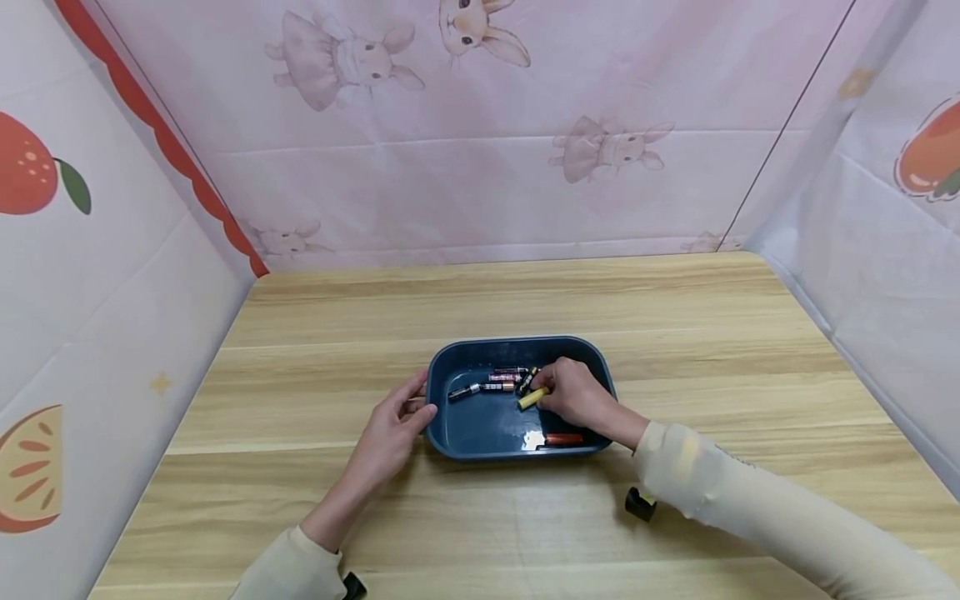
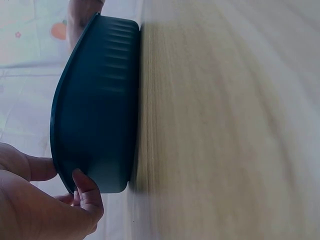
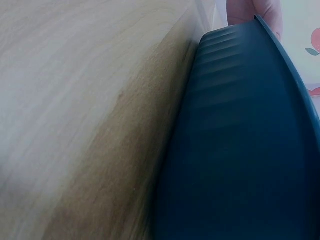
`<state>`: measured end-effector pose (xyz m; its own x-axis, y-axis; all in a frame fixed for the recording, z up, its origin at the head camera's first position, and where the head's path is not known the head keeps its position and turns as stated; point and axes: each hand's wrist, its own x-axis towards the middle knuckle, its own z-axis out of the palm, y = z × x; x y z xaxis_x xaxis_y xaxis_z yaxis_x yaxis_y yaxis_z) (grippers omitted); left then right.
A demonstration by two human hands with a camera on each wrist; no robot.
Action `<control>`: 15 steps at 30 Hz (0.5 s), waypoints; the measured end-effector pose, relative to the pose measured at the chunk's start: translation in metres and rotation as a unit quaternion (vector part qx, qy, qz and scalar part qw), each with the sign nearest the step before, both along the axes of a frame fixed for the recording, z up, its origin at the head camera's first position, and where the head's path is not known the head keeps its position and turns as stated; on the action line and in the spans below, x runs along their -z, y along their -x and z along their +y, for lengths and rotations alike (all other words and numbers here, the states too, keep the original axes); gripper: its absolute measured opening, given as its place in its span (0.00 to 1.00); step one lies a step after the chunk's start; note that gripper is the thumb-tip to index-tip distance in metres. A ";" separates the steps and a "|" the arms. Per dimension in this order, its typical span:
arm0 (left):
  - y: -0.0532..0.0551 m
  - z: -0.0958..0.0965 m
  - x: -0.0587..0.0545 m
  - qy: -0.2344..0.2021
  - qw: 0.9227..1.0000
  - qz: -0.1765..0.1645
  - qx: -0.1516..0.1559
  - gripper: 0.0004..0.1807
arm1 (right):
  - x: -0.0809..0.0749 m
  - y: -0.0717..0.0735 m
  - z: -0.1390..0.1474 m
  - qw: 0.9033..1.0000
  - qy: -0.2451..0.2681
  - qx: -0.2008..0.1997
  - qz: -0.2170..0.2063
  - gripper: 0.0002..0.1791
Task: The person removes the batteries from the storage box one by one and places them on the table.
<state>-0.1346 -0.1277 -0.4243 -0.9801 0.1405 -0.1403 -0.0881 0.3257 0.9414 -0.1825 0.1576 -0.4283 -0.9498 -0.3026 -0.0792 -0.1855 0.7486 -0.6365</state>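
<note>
A dark blue plastic bin point(image 1: 480, 433) stands upright on the table, with small battery-like cylinders inside. My left hand point(image 1: 393, 425) grips its left end, thumb at the rim and fingers against the outer wall, as the left wrist view shows at the bin point(image 2: 95, 105). Reaching into the right half, my right hand point(image 1: 573, 393) pinches a yellow battery point(image 1: 532, 397) between thumb and fingers. Beside those fingertips lies a black and gold battery point(image 1: 528, 380). Several dark batteries point(image 1: 498, 386) lie left of it. Near the front wall is a red battery point(image 1: 562, 439).
The wood-grain table point(image 1: 337, 317) extends around the bin. Printed cloth walls point(image 1: 480, 192) enclose its back and sides. A black wrist-strap piece point(image 1: 640, 503) shows below the right sleeve point(image 1: 720, 475), another strap piece point(image 1: 354, 586) by the left sleeve point(image 1: 292, 571).
</note>
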 end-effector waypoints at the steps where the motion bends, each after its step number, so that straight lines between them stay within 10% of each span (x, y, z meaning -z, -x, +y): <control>1: 0.000 0.000 0.000 -0.001 1.000 0.000 0.001 0.30 | 0.000 0.000 0.000 1.000 0.000 0.000 0.000 0.07; 15: -0.001 0.001 0.000 0.000 1.000 0.000 -0.002 0.30 | -0.001 -0.002 0.001 1.000 -0.008 -0.019 -0.002 0.02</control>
<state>-0.1336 -0.1265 -0.4241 -0.9808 0.1361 -0.1396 -0.0887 0.3262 0.9411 -0.1804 0.1585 -0.4274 -0.9370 -0.3381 -0.0874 -0.2126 0.7509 -0.6253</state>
